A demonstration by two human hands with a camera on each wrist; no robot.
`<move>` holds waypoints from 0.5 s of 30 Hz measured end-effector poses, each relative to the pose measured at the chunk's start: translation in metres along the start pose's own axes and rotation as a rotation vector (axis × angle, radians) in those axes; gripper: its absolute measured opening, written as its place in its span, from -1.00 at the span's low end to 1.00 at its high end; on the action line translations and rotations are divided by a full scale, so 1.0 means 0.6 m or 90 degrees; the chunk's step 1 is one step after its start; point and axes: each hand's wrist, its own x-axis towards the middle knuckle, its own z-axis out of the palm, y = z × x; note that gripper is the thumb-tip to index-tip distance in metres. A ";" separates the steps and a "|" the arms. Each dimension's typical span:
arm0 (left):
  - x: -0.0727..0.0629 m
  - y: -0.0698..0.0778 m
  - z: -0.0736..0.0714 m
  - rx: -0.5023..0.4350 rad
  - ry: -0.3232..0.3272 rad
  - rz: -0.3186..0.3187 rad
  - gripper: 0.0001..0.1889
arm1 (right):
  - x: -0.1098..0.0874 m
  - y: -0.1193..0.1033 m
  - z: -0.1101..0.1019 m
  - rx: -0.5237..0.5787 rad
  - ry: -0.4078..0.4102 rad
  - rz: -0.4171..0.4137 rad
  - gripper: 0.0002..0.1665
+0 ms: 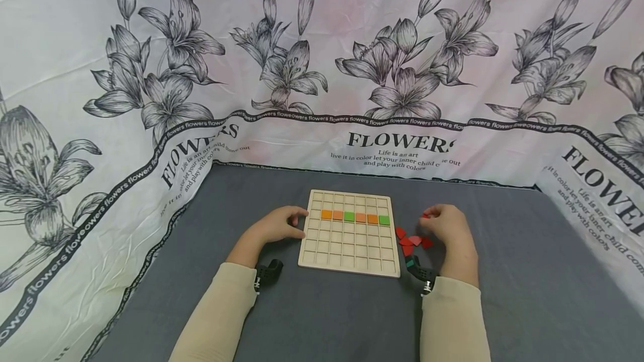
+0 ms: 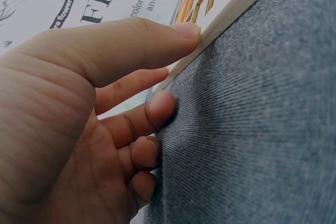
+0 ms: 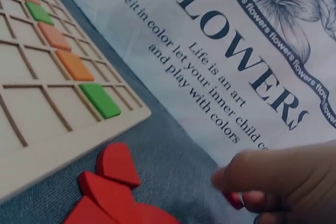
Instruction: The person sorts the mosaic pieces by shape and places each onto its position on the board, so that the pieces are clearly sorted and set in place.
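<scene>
The right hand (image 3: 286,177) pinches a small red piece (image 3: 234,200) near a pile of red pieces (image 3: 113,195), which lies on gray cloth (image 3: 176,174) just beside a wooden board (image 3: 63,153) holding a row of green and orange tiles (image 3: 101,100), with a printed curtain (image 3: 210,40) behind.

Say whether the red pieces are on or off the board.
Off: red pieces lie on grey cloth beside the board; the right hand pinches another one.

"FLOWERS" printed large on backdrop cloth (image 1: 302,147) | "Life is an art", "and play with colors" printed below | "flowers" repeated in white along black band (image 1: 322,119)
</scene>
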 end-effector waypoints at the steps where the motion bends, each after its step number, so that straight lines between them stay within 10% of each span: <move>1: 0.000 0.000 0.000 0.001 0.000 -0.001 -0.39 | 0.000 -0.002 0.000 0.011 0.011 -0.011 -0.57; 15: 0.001 0.003 -0.002 0.004 0.000 -0.006 -0.39 | -0.005 -0.082 0.014 0.154 0.024 -0.115 -0.57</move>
